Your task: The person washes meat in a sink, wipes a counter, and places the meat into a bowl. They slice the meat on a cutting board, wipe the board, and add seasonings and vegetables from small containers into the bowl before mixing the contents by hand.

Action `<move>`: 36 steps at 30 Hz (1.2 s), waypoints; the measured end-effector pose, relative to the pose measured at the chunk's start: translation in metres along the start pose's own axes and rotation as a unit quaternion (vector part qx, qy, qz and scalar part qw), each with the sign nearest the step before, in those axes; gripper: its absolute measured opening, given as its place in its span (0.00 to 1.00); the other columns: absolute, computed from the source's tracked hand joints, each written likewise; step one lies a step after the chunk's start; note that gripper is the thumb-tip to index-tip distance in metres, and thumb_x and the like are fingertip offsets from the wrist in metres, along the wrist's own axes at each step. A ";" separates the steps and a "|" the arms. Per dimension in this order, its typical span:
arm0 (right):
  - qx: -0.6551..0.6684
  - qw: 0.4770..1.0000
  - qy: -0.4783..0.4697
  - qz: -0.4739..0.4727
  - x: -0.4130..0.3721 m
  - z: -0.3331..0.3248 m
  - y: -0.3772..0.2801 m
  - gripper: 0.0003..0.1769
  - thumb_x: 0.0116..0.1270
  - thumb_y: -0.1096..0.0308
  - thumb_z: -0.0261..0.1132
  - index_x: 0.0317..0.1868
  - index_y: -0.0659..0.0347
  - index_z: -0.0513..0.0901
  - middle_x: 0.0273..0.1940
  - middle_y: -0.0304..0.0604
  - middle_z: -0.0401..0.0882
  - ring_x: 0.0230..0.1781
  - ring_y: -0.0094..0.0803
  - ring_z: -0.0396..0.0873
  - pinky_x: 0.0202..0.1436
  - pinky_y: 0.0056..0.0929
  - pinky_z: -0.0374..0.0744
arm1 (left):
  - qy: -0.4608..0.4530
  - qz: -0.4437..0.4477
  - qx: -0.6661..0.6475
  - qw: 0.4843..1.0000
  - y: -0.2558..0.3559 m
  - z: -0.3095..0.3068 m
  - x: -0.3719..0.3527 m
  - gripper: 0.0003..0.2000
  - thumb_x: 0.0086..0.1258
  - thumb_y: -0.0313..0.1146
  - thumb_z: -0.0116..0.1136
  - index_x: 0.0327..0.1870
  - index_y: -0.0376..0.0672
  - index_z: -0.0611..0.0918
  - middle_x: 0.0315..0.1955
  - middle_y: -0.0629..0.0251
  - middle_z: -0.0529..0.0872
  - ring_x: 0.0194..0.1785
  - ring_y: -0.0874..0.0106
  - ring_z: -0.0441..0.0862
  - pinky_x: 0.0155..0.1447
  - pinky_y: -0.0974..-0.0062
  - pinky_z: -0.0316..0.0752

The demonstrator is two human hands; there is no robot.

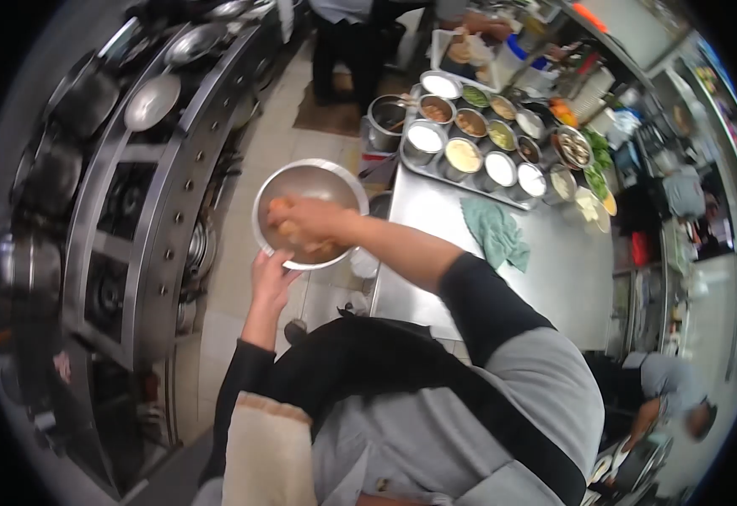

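Note:
A metal mixing bowl (347, 181) is held in the air over the floor, tilted so its inside faces me. My left hand (271, 277) grips its lower left rim, thumb on the edge. My right hand (322, 221) reaches down into the bowl with its fingers curled. Around those fingers are blurred orange and tan pieces (281, 206), too smeared to name. My right palm and fingertips hide much of the bowl's bottom.
To my right stands a steel table (419, 278) with a green cloth (497, 232) and a tray (411, 166) of several ingredient tubs. A stove (153, 244) with a pan (153, 103) lines the left. One person (347, 42) stands ahead; another (668, 388) bends at lower right.

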State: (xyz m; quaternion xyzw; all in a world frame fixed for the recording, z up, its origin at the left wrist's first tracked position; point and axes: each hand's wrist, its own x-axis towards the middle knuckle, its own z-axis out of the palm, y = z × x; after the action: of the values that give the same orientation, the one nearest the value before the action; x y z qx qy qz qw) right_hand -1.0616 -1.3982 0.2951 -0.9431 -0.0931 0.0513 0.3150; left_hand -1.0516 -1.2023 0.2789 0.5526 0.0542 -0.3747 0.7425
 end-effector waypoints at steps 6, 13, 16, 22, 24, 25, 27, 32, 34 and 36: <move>-0.054 0.998 0.033 -0.017 0.126 0.078 -0.037 0.30 0.59 0.66 0.68 0.65 0.42 0.79 0.61 0.49 0.77 0.61 0.49 0.78 0.62 0.46 0.78 | 0.091 0.009 -0.004 0.996 0.007 -0.124 0.028 0.15 0.62 0.24 0.59 0.50 0.44 0.76 0.45 0.64 0.82 0.44 0.67 0.84 0.47 0.63 0.85; -0.008 0.998 0.067 -0.003 0.150 0.077 -0.111 0.45 0.52 0.64 0.74 0.72 0.34 0.70 0.63 0.54 0.74 0.58 0.56 0.78 0.63 0.46 0.77 | 0.063 0.028 -0.010 0.998 0.072 -0.190 0.019 0.19 0.60 0.24 0.59 0.54 0.48 0.75 0.49 0.67 0.81 0.48 0.69 0.81 0.47 0.65 0.81; 0.009 0.993 0.121 0.007 0.192 0.119 -0.092 0.27 0.58 0.64 0.68 0.61 0.47 0.81 0.51 0.55 0.83 0.51 0.54 0.83 0.57 0.49 0.79 | 0.080 0.031 -0.028 0.996 0.073 -0.209 0.034 0.21 0.62 0.24 0.59 0.58 0.46 0.74 0.53 0.63 0.80 0.54 0.65 0.81 0.53 0.60 0.81; 0.027 0.998 -0.032 0.038 0.228 0.081 -0.097 0.20 0.57 0.65 0.69 0.50 0.62 0.85 0.44 0.54 0.86 0.46 0.45 0.85 0.51 0.41 0.82 | 0.080 0.055 -0.026 0.995 0.097 -0.239 0.031 0.11 0.66 0.24 0.60 0.49 0.39 0.78 0.45 0.58 0.85 0.46 0.63 0.86 0.52 0.58 0.86; 0.149 0.987 0.055 -0.040 0.221 0.071 -0.081 0.27 0.59 0.60 0.74 0.58 0.57 0.81 0.49 0.51 0.84 0.52 0.46 0.83 0.56 0.42 0.81 | 0.065 0.055 -0.007 0.996 0.101 -0.233 0.029 0.16 0.67 0.25 0.56 0.56 0.42 0.78 0.48 0.62 0.84 0.47 0.65 0.85 0.52 0.61 0.85; 0.155 0.986 0.042 -0.051 0.216 0.088 -0.093 0.27 0.59 0.60 0.74 0.58 0.57 0.81 0.49 0.51 0.84 0.52 0.46 0.83 0.56 0.42 0.81 | 0.064 0.047 -0.015 0.997 0.104 -0.231 0.027 0.16 0.66 0.24 0.57 0.56 0.42 0.77 0.47 0.62 0.84 0.46 0.65 0.86 0.50 0.61 0.86; -0.160 0.965 0.188 -0.083 0.202 0.114 -0.101 0.22 0.58 0.62 0.74 0.54 0.53 0.83 0.49 0.52 0.83 0.50 0.48 0.84 0.52 0.41 0.81 | 0.057 0.035 -0.025 0.997 0.100 -0.228 0.026 0.17 0.65 0.24 0.57 0.55 0.41 0.76 0.46 0.62 0.85 0.44 0.66 0.86 0.49 0.62 0.86; -0.087 0.996 -0.003 0.035 0.208 0.121 -0.102 0.16 0.58 0.62 0.73 0.48 0.52 0.86 0.42 0.49 0.86 0.45 0.48 0.86 0.46 0.40 0.81 | 0.060 -0.006 -0.019 0.998 0.067 -0.221 0.029 0.16 0.64 0.22 0.57 0.53 0.41 0.76 0.44 0.61 0.85 0.40 0.65 0.86 0.44 0.65 0.86; 0.001 1.000 -0.010 0.014 0.201 0.116 -0.092 0.16 0.61 0.59 0.69 0.50 0.48 0.86 0.37 0.47 0.89 0.44 0.49 0.86 0.48 0.42 0.82 | 0.070 0.002 -0.037 0.997 0.054 -0.231 0.034 0.15 0.63 0.21 0.56 0.52 0.41 0.76 0.42 0.61 0.85 0.42 0.64 0.86 0.43 0.64 0.87; -0.074 0.996 -0.052 0.004 0.180 0.110 -0.088 0.33 0.55 0.53 0.75 0.64 0.38 0.79 0.60 0.48 0.81 0.60 0.53 0.80 0.57 0.48 0.80 | 0.075 0.006 -0.051 0.996 0.053 -0.236 0.023 0.14 0.63 0.21 0.57 0.50 0.40 0.77 0.41 0.61 0.84 0.43 0.66 0.86 0.43 0.63 0.87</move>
State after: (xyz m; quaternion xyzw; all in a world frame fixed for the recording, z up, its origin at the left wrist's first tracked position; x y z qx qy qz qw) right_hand -0.9158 -1.2278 0.2538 -0.9601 -0.1096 0.0946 0.2391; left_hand -0.9237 -1.0047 0.2187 0.5411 0.1252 -0.3251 0.7654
